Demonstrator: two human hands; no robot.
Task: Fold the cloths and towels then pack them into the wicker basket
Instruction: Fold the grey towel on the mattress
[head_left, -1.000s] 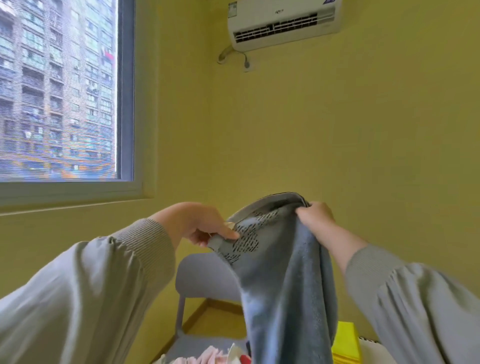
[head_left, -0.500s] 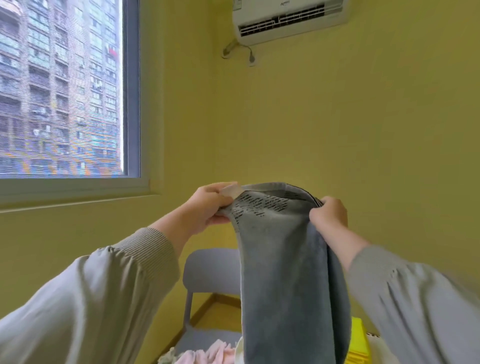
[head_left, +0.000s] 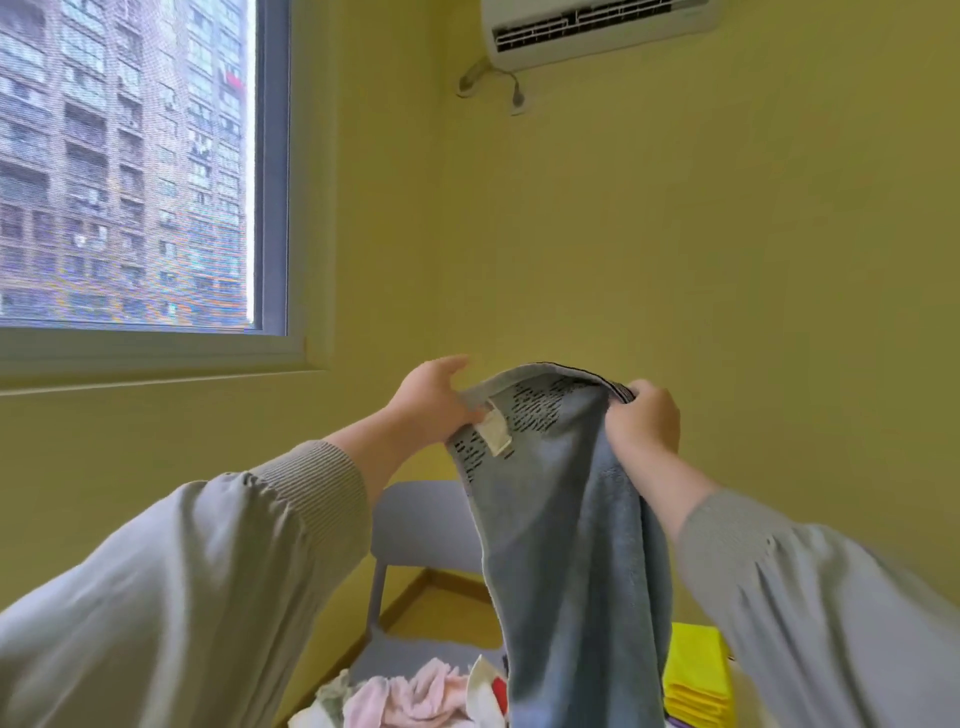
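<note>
Towel (head_left: 566, 545), blue-grey, black-dashed border, white tag, hanging

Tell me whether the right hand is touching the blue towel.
Touching. In the head view the right hand curls its fingers over the top edge of the blue towel and grips it, with no gap between them.

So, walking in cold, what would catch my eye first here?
The blue towel hangs mid-picture, held up by its top edge between the left hand and the right hand. Behind, a big window at upper left shows apartment blocks, and a pile of yellow cloths sits at bottom right.
</note>
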